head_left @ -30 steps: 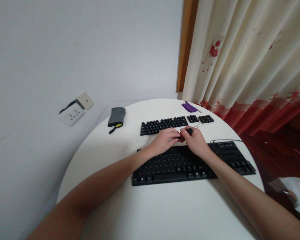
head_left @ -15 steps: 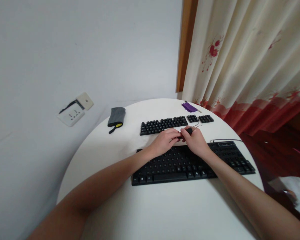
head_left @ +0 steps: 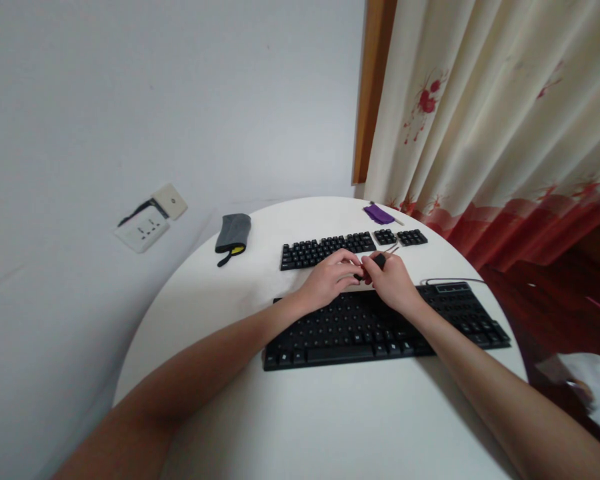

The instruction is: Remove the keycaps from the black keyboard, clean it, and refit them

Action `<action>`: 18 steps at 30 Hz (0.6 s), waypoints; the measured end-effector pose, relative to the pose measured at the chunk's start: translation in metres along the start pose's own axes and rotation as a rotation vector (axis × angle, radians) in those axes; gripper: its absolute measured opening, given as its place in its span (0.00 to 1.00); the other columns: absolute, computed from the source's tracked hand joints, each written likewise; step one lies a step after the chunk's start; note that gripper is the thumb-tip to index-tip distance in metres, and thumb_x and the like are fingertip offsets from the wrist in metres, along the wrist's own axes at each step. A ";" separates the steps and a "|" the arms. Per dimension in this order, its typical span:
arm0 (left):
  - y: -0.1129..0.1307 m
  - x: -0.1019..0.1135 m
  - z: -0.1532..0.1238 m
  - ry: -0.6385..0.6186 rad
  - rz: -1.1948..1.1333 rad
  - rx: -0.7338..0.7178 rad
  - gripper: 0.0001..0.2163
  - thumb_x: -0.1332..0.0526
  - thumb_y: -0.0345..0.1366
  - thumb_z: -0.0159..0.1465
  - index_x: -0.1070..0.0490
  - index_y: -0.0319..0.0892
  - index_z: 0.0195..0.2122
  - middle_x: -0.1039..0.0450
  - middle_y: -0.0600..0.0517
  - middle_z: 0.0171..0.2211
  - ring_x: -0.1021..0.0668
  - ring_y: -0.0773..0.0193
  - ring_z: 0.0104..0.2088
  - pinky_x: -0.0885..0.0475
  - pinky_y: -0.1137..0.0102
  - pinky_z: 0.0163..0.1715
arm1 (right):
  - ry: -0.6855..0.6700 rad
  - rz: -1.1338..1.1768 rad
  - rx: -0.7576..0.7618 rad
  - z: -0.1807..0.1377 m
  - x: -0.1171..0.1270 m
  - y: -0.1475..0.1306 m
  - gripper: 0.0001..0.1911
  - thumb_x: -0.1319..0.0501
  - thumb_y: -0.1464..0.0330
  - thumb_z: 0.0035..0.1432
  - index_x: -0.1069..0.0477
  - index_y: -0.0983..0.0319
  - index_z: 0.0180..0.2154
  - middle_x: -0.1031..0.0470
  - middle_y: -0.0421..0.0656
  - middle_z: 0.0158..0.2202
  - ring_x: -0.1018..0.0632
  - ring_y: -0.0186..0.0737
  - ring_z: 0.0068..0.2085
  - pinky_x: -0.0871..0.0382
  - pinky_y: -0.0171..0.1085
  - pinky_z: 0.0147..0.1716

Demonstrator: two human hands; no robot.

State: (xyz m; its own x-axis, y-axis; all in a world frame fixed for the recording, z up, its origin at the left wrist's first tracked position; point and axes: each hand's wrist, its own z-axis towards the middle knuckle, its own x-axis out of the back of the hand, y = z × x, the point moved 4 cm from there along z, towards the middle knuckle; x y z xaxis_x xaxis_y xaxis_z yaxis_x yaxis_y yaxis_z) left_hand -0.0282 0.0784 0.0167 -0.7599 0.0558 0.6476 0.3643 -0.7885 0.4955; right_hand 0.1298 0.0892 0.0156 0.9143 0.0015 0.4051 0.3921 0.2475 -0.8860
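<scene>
Over the black keyboard (head_left: 350,333), my two hands meet fingertip to fingertip. My right hand (head_left: 390,280) is closed around a keycap puller (head_left: 380,261) with a black handle; its thin wire ends point up and to the right. A small black piece, seemingly a keycap (head_left: 359,277), shows at the fingertips of my left hand (head_left: 330,280), whose fingers are bent toward the thumb. Much of the keyboard's main section is bare of caps, with bottom-row keys and spacebar in place. Pulled black keycaps (head_left: 325,250) lie in rows behind my hands.
Two smaller keycap groups, one in the middle (head_left: 385,237) and one at the right (head_left: 413,237), continue the rows. A grey pouch (head_left: 233,232) lies at the back left of the round white table (head_left: 190,293), a purple cloth item (head_left: 379,213) at the back right. A cable (head_left: 453,280) trails off the keyboard.
My left fingers have lifted and spread slightly at the fingertips. The puller's wire ends have turned a little in my right hand. The keyboard and keycap rows stay put.
</scene>
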 end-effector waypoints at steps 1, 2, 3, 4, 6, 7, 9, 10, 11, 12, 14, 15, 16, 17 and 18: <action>0.000 0.000 0.000 0.000 -0.004 -0.001 0.06 0.37 0.32 0.66 0.23 0.44 0.42 0.29 0.48 0.46 0.25 0.60 0.48 0.28 0.63 0.50 | 0.000 -0.009 0.001 0.000 0.000 -0.001 0.17 0.43 0.60 0.62 0.30 0.61 0.25 0.26 0.42 0.20 0.25 0.38 0.22 0.33 0.35 0.25; 0.000 0.000 0.000 -0.001 -0.010 0.000 0.05 0.37 0.32 0.66 0.23 0.44 0.42 0.28 0.48 0.45 0.25 0.61 0.47 0.28 0.64 0.50 | -0.002 -0.015 0.001 0.000 0.001 -0.002 0.17 0.43 0.60 0.62 0.30 0.61 0.25 0.26 0.42 0.19 0.25 0.38 0.22 0.33 0.35 0.25; 0.000 0.000 0.000 -0.002 -0.018 0.000 0.05 0.37 0.32 0.65 0.22 0.44 0.41 0.28 0.48 0.45 0.25 0.61 0.47 0.28 0.64 0.50 | -0.001 -0.018 -0.001 0.000 0.001 -0.003 0.17 0.43 0.60 0.62 0.30 0.61 0.24 0.26 0.42 0.19 0.26 0.38 0.22 0.33 0.35 0.25; 0.000 0.000 0.001 -0.003 -0.029 0.000 0.05 0.37 0.32 0.65 0.22 0.43 0.41 0.27 0.48 0.44 0.24 0.61 0.46 0.28 0.65 0.49 | 0.000 -0.016 -0.006 0.000 0.001 -0.003 0.17 0.43 0.60 0.62 0.30 0.61 0.24 0.26 0.42 0.19 0.26 0.38 0.22 0.33 0.34 0.25; 0.000 0.001 0.001 -0.001 -0.055 -0.002 0.05 0.37 0.32 0.65 0.22 0.43 0.40 0.26 0.49 0.43 0.24 0.61 0.45 0.28 0.65 0.49 | 0.000 0.008 -0.019 0.000 0.002 -0.004 0.17 0.43 0.61 0.62 0.30 0.61 0.24 0.27 0.42 0.19 0.26 0.38 0.21 0.33 0.34 0.24; 0.000 0.001 0.001 0.003 -0.068 -0.007 0.04 0.37 0.33 0.66 0.22 0.43 0.40 0.25 0.49 0.42 0.24 0.62 0.45 0.28 0.65 0.49 | -0.001 0.025 -0.028 0.001 0.002 -0.004 0.16 0.43 0.61 0.61 0.30 0.61 0.24 0.27 0.42 0.19 0.26 0.38 0.21 0.33 0.34 0.23; 0.001 0.001 0.002 0.017 -0.086 -0.023 0.04 0.37 0.33 0.66 0.23 0.42 0.40 0.25 0.49 0.41 0.24 0.62 0.45 0.28 0.66 0.48 | -0.011 0.067 -0.049 0.001 0.002 -0.004 0.15 0.42 0.62 0.60 0.30 0.61 0.24 0.27 0.41 0.18 0.26 0.37 0.20 0.33 0.34 0.22; 0.002 0.001 0.002 0.023 -0.091 -0.032 0.04 0.37 0.33 0.66 0.23 0.42 0.40 0.25 0.49 0.41 0.24 0.62 0.44 0.28 0.66 0.48 | -0.017 0.088 -0.060 0.002 0.002 -0.004 0.14 0.42 0.62 0.60 0.30 0.61 0.24 0.27 0.41 0.18 0.26 0.37 0.20 0.34 0.34 0.22; 0.003 0.002 0.002 0.027 -0.095 -0.039 0.04 0.37 0.33 0.66 0.23 0.42 0.40 0.25 0.49 0.41 0.24 0.62 0.44 0.28 0.66 0.48 | -0.022 0.108 -0.070 0.002 0.002 -0.004 0.14 0.42 0.62 0.60 0.30 0.62 0.24 0.27 0.41 0.18 0.26 0.37 0.20 0.34 0.33 0.21; 0.004 0.002 0.002 0.027 -0.097 -0.043 0.04 0.37 0.34 0.66 0.23 0.42 0.39 0.24 0.49 0.41 0.24 0.62 0.44 0.28 0.66 0.48 | -0.028 0.124 -0.081 0.002 0.002 -0.004 0.14 0.42 0.63 0.59 0.30 0.62 0.24 0.26 0.41 0.18 0.26 0.37 0.19 0.34 0.33 0.20; 0.005 0.002 0.002 0.018 -0.108 -0.045 0.04 0.36 0.35 0.66 0.23 0.42 0.39 0.24 0.48 0.40 0.23 0.61 0.44 0.28 0.65 0.47 | -0.041 0.154 -0.109 0.002 0.001 -0.005 0.14 0.42 0.63 0.59 0.31 0.62 0.23 0.26 0.41 0.18 0.27 0.36 0.18 0.35 0.33 0.19; 0.006 0.002 0.002 0.013 -0.118 -0.047 0.04 0.36 0.35 0.66 0.23 0.42 0.38 0.24 0.48 0.40 0.23 0.61 0.44 0.28 0.65 0.47 | -0.051 0.167 -0.125 0.002 0.001 -0.005 0.15 0.42 0.63 0.59 0.31 0.62 0.22 0.27 0.41 0.18 0.28 0.35 0.17 0.36 0.33 0.18; 0.007 0.002 0.002 0.008 -0.132 -0.053 0.04 0.36 0.36 0.65 0.23 0.42 0.38 0.23 0.48 0.40 0.23 0.61 0.44 0.28 0.65 0.47 | -0.062 0.180 -0.141 0.001 0.000 -0.005 0.15 0.42 0.63 0.59 0.32 0.62 0.22 0.27 0.41 0.17 0.29 0.34 0.16 0.37 0.32 0.17; 0.008 0.002 0.003 0.005 -0.150 -0.062 0.04 0.36 0.36 0.65 0.23 0.42 0.37 0.23 0.48 0.39 0.23 0.61 0.43 0.28 0.65 0.47 | -0.072 0.192 -0.157 0.001 0.000 -0.006 0.15 0.42 0.63 0.58 0.32 0.61 0.21 0.28 0.40 0.16 0.30 0.34 0.16 0.39 0.32 0.16; 0.008 0.003 0.003 0.005 -0.169 -0.069 0.05 0.35 0.36 0.65 0.23 0.42 0.37 0.23 0.48 0.39 0.23 0.61 0.43 0.28 0.65 0.47 | -0.079 0.202 -0.173 0.000 0.000 -0.006 0.15 0.43 0.64 0.58 0.32 0.61 0.21 0.29 0.40 0.15 0.31 0.33 0.15 0.40 0.32 0.15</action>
State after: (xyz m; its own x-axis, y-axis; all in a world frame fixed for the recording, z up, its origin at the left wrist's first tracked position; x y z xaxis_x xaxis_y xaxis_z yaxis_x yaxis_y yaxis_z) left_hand -0.0257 0.0738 0.0243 -0.8102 0.1883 0.5551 0.1933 -0.8082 0.5563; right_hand 0.1272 0.0881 0.0210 0.9676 0.1116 0.2266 0.2205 0.0650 -0.9732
